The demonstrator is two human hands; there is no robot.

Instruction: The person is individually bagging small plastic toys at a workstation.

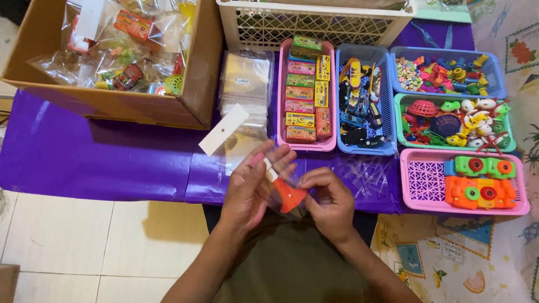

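From the head camera, the left hand point(251, 188) is partly curled, its thumb and fingers closed on a clear plastic bag point(247, 147) that carries a white card header point(223, 129) at its upper end. The right hand point(329, 203) is curled too, fingertips pinched on the lower edge of the same bag, close beside an orange cone-shaped toy point(290, 196) with a thin white and pink stem. The toy lies between the two hands, just above the person's lap and at the front edge of the worktop point(101, 151), which is covered in purple sheeting; whether the toy is fully inside the bag cannot be told.

Behind the hands stands a pink basket point(281, 101) packed with small coloured boxes, and just to its right a blue basket point(387, 101) of little toy vehicles. Further right are a blue basket of small coloured pieces point(497, 73), a green basket of mixed plastic toys point(400, 112), and a pink basket with green and orange toy cameras point(421, 182). A stack of clear bags point(245, 78) lies left of the boxes. A cardboard box point(196, 84) holding filled bags stands at the far left, and a white lattice crate point(314, 25) sits at the back.
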